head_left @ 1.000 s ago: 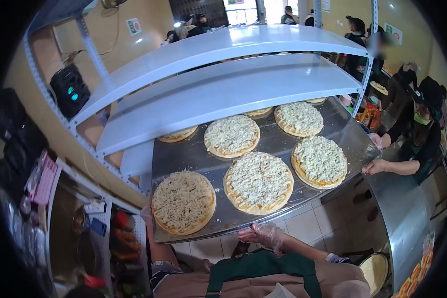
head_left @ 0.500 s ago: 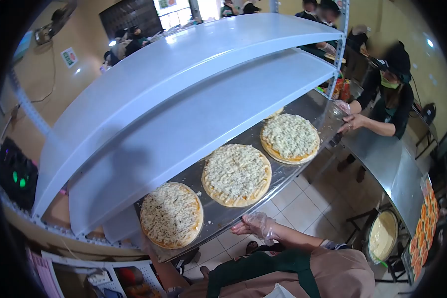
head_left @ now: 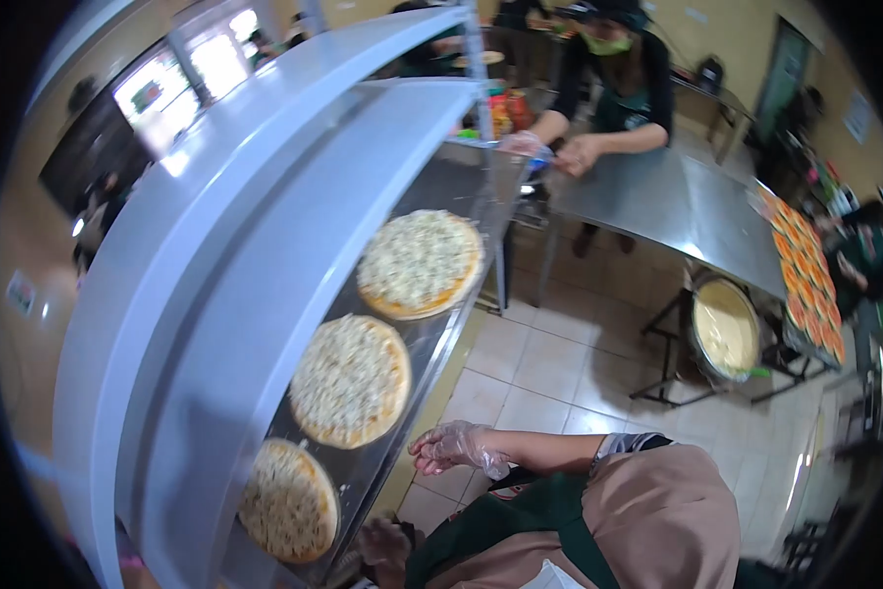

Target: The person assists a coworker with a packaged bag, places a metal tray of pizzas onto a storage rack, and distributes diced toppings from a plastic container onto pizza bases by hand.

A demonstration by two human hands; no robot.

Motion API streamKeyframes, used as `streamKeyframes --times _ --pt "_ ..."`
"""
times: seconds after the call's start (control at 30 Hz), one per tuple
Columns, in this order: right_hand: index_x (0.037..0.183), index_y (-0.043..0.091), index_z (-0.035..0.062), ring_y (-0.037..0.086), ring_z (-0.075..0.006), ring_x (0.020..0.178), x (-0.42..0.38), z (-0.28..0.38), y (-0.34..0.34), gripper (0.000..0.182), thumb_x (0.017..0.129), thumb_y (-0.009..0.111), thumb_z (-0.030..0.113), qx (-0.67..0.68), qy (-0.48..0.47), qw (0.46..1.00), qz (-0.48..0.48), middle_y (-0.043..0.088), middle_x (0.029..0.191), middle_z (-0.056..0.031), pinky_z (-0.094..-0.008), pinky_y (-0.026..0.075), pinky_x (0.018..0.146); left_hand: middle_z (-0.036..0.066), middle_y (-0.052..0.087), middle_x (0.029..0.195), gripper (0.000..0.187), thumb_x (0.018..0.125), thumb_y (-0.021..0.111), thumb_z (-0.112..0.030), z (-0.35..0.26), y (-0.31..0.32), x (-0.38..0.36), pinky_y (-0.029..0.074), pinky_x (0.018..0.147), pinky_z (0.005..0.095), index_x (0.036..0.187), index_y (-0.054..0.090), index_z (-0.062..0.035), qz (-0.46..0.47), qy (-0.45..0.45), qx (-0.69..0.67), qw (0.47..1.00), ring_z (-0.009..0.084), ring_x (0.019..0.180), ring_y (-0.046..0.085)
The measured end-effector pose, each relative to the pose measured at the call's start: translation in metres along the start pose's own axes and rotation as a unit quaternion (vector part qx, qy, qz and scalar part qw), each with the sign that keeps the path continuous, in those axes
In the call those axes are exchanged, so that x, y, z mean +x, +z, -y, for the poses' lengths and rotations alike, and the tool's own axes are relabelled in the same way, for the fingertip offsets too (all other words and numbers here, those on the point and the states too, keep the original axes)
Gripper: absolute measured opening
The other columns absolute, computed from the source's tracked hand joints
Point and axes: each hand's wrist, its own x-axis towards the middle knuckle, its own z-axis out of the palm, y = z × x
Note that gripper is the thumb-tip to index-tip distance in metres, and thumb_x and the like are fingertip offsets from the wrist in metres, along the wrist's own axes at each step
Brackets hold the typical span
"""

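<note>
Three round pizzas with grated cheese, a near one, a middle one and a far one, lie in a row on a dark metal tray. The tray sits on a level of the rack, partly under the shelf above. My right hand, in a clear plastic glove, is just off the tray's front edge, fingers loosely bent and holding nothing. By the tray's near corner is my left hand, also gloved and blurred, its fingers hard to make out.
White shelves rise on the left. Across the rack a co-worker's hands are at the tray's far end. A steel table stands to the right, with a large pot of pale batter or dough and a tray of orange-topped pieces.
My view has swung to the right. The tray sits along the rack, and my right hand has drawn slightly away from its edge. My left hand now shows by the near corner.
</note>
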Motion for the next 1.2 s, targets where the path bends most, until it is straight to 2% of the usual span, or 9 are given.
streamKeyframes --times 0.07,0.17,0.23,0.4,0.5,0.57,0.7,1.07,1.2 --pt "0.096 0.050 0.0001 0.057 -0.0177 0.077 -0.020 0.001 -0.017 0.023 0.078 0.057 0.012 -0.046 -0.073 0.996 -0.037 0.056 0.087 -0.0113 -0.0255 0.047 0.066 0.005 0.057 0.090 0.039 0.084 0.039 -0.043 0.079 0.057 0.039 0.038 0.080 0.0378 0.087 0.056 -0.0085 -0.022 -0.128 0.175 0.976 0.0221 0.088 0.051" --pt "0.093 0.051 0.0011 0.057 -0.0167 0.068 -0.057 0.010 -0.045 0.017 0.079 0.055 0.010 -0.001 -0.168 0.977 -0.128 0.056 0.080 -0.0111 -0.0246 0.047 0.057 0.003 0.056 0.090 0.042 0.083 0.039 -0.050 0.110 0.063 0.090 0.036 0.083 0.0377 0.086 0.054 -0.0109 -0.174 -0.182 0.072 0.965 0.0208 0.086 0.049" --pt "0.090 0.053 0.0025 0.054 -0.0135 0.052 -0.092 0.024 -0.047 0.014 0.080 0.054 0.013 0.002 -0.193 0.943 -0.272 0.055 0.067 -0.0075 -0.0231 0.045 0.046 0.003 0.056 0.090 0.041 0.083 0.039 -0.049 0.130 0.066 0.126 0.036 0.084 0.0376 0.086 0.054 -0.0114 -0.174 -0.213 0.144 0.951 0.0208 0.086 0.049" --pt "0.084 0.054 0.0066 0.045 -0.0079 0.043 -0.208 0.032 -0.072 0.023 0.083 0.050 0.029 0.015 -0.203 0.907 -0.368 0.050 0.061 -0.0020 -0.0194 0.037 0.039 0.003 0.055 0.091 0.036 0.084 0.039 -0.046 0.205 0.076 0.207 0.036 0.084 0.0370 0.085 0.054 -0.0131 -0.120 -0.231 0.388 0.884 0.0211 0.084 0.049" --pt "0.074 0.052 0.0095 0.041 -0.0057 0.043 -0.286 0.019 -0.084 0.026 0.083 0.050 0.034 0.050 -0.197 0.852 -0.483 0.049 0.059 0.0007 -0.0185 0.031 0.038 0.002 0.055 0.090 0.030 0.085 0.042 -0.040 0.278 0.084 0.236 0.038 0.082 0.0367 0.083 0.053 -0.0127 -0.150 -0.216 0.465 0.845 0.0206 0.083 0.048" --pt "0.067 0.048 0.0115 0.039 -0.0055 0.043 -0.332 -0.005 -0.100 0.030 0.084 0.048 0.036 0.109 -0.286 0.779 -0.547 0.047 0.058 0.0028 -0.0190 0.026 0.036 0.003 0.055 0.091 0.025 0.085 0.046 -0.035 0.332 0.086 0.255 0.040 0.078 0.0371 0.083 0.053 -0.0118 -0.155 -0.256 0.484 0.822 0.0210 0.082 0.049" --pt "0.067 0.046 0.0128 0.040 -0.0062 0.044 -0.433 -0.059 -0.131 0.027 0.083 0.048 0.034 0.195 -0.332 0.716 -0.582 0.047 0.060 0.0032 -0.0209 0.028 0.036 0.005 0.055 0.093 0.023 0.084 0.047 -0.033 0.455 0.070 0.275 0.043 0.075 0.0377 0.081 0.053 -0.0109 -0.137 -0.359 0.475 0.791 0.0218 0.083 0.050" --pt "0.072 0.050 0.0102 0.038 -0.0069 0.036 -0.584 -0.206 -0.145 0.026 0.083 0.051 0.033 0.286 -0.465 0.496 -0.675 0.047 0.055 0.0003 -0.0194 0.025 0.031 0.013 0.053 0.107 0.040 0.085 0.043 -0.036 0.754 0.023 0.251 0.042 0.084 0.0445 0.111 0.046 -0.0060 -0.015 -0.713 0.405 0.572 0.0293 0.094 0.052" --pt "0.082 0.054 0.0063 0.038 -0.0079 0.035 -0.614 -0.221 -0.152 0.021 0.080 0.056 0.027 0.301 -0.476 0.504 -0.655 0.044 0.049 0.0009 -0.0205 0.025 0.030 0.014 0.053 0.107 0.045 0.084 0.041 -0.044 0.817 0.002 0.246 0.040 0.086 0.0463 0.112 0.047 -0.0091 -0.044 -0.741 0.327 0.584 0.0309 0.098 0.051"
